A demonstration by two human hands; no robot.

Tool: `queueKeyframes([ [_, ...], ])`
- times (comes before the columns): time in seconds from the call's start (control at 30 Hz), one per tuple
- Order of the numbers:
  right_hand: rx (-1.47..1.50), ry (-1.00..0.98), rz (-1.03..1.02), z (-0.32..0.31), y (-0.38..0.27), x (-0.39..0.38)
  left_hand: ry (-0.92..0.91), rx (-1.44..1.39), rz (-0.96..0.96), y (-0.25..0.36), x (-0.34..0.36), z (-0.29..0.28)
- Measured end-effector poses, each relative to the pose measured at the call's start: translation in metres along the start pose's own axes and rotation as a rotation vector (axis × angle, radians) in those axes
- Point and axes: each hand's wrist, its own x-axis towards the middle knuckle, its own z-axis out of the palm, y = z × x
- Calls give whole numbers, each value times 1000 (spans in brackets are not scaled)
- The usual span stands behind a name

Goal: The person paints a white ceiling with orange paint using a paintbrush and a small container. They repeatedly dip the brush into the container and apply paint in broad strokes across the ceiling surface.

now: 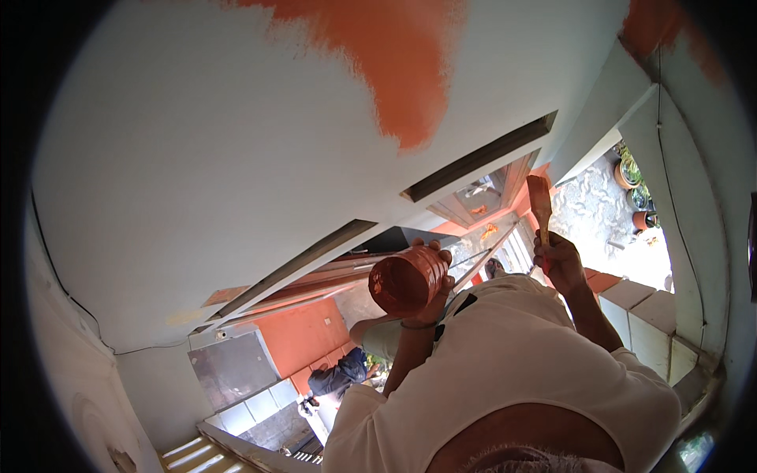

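Note:
My left hand point(438, 276) grips an orange-smeared cylindrical container point(398, 285), its open top tipped toward the camera with orange paint inside. My right hand point(558, 260) holds a paintbrush point(540, 206) upright by its handle, its bristles and ferrule coated in orange, to the right of the container. Above both hands, the pale wall point(197, 118) carries a rough patch of orange paint point(402, 71) and long, narrow dark slots. My forearms rise from the lower right, beside my cream top.
Far below are an orange-painted wall point(296, 339), tiles and a person in dark clothing point(339, 374). Potted plants point(628, 173) stand on paving at the right. A slatted structure point(193, 456) is at lower left, a hanging cable point(659, 126) at right. A wooden-framed opening point(465, 209) sits beyond my hands.

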Motion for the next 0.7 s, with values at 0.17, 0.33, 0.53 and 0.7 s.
queueKeyframes([
  [0.17,-291,-89,-358,130,-75,44,96,13,0,6,-2,-8],
  [0.33,-633,-83,-1019,278,-181,64,77,77,3,6,9,1],
  [0.53,-1261,171,-1154,285,-181,111,73,-48,19,2,17,-4],
  [0.7,-1269,145,-923,241,-136,114,39,-42,-3,7,27,-11],
])
